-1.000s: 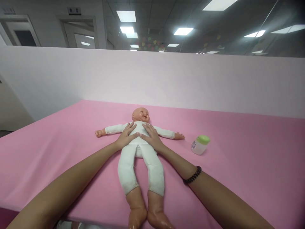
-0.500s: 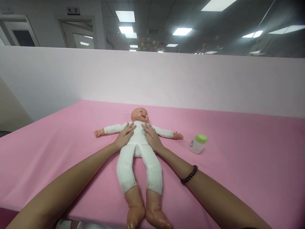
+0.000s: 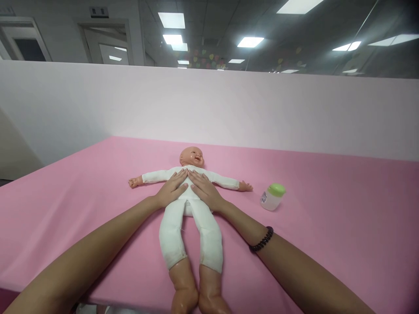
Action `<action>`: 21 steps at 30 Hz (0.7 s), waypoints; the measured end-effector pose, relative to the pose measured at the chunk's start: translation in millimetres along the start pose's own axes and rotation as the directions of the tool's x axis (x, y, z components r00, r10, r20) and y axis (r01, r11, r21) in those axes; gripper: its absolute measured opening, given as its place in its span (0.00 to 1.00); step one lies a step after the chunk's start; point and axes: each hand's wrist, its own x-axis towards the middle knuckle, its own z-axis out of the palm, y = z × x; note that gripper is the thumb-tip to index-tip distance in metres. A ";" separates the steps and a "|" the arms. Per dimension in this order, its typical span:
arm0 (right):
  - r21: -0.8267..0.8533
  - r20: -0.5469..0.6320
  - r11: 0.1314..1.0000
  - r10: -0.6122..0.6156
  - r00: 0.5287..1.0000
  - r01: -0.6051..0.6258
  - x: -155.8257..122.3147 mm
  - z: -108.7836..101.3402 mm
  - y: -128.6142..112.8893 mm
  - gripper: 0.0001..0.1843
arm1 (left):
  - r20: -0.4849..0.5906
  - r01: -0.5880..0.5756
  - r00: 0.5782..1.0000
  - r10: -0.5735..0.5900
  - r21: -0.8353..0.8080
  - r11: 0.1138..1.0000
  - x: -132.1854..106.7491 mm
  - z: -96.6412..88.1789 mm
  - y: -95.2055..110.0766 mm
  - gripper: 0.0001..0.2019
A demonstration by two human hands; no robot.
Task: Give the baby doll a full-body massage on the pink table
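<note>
A baby doll (image 3: 188,205) with a white cloth body lies face up, arms spread, its feet toward me. My left hand (image 3: 172,188) rests flat on the left side of its chest, fingers stretched out. On the other side of the chest lies my right hand (image 3: 207,190), also flat and open. The fingertips of both hands almost meet at the middle of the chest, and they hide part of the torso. A small clear bottle (image 3: 270,201) with a green cap (image 3: 276,189) stands to the right of the doll's hand.
Pink cloth (image 3: 321,226) covers the table, with its front edge near the bottom left. A white partition (image 3: 229,109) rises behind the table. A dark coiled band (image 3: 262,240) circles my right forearm.
Both hands have slid inward over the doll's chest, so their fingertips are now closer together. The bottle stays in place.
</note>
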 end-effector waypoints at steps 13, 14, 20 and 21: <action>0.028 -0.421 0.982 0.183 0.888 -0.188 -2.8 11.9 -0.2 0.23 | -0.338 0.160 0.930 -0.148 0.009 0.987 -2.7 7.6 14.5 0.23; 0.020 -0.480 0.988 0.145 0.865 -0.154 -4.3 11.8 -2.1 0.19 | -0.366 0.122 0.925 -0.105 0.023 0.992 -4.1 7.4 17.6 0.22; 0.044 -0.495 0.997 -0.040 0.868 0.071 -8.3 8.4 -10.1 0.18 | -0.332 -0.087 0.939 0.083 0.004 0.996 -9.4 6.6 23.4 0.17; 0.060 -0.476 0.994 -0.055 0.878 0.094 -8.3 8.1 -10.3 0.19 | -0.303 -0.116 0.947 0.105 -0.016 0.993 -9.8 6.2 22.0 0.17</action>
